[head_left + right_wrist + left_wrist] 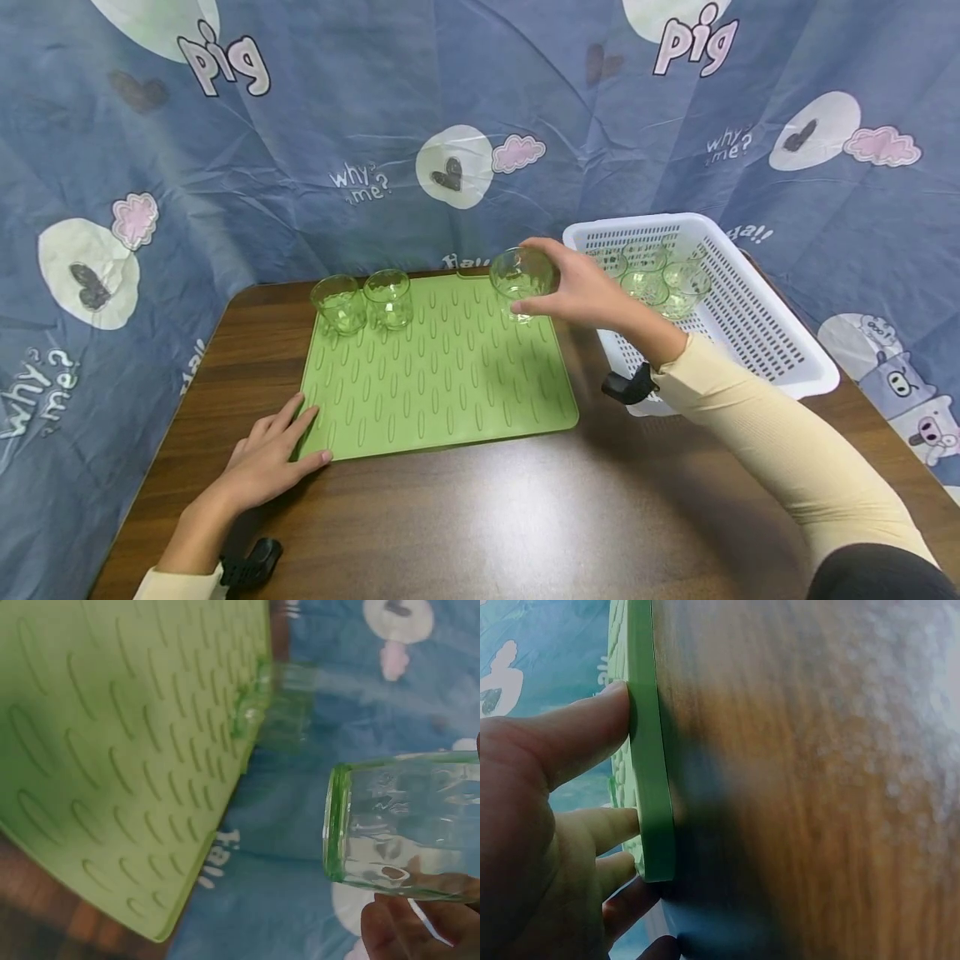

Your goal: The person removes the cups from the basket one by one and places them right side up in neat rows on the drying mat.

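Observation:
My right hand (585,287) grips a clear drinking glass (517,279) by its side, above the back right part of a green ribbed mat (442,375). In the right wrist view the held glass (405,825) shows its thick base, apart from the mat. Two more glasses (341,308) (390,302) stand upright side by side at the mat's back left corner. My left hand (262,458) rests at the front left corner of the mat, fingers spread. In the left wrist view its thumb (585,731) and fingertips touch the mat's edge (651,772).
A white perforated plastic basket (780,333) stands right of the mat, with several clear glasses (682,287) inside. All of it is on a brown wooden table (465,517). A blue printed cloth (300,150) hangs along the back edge and sides.

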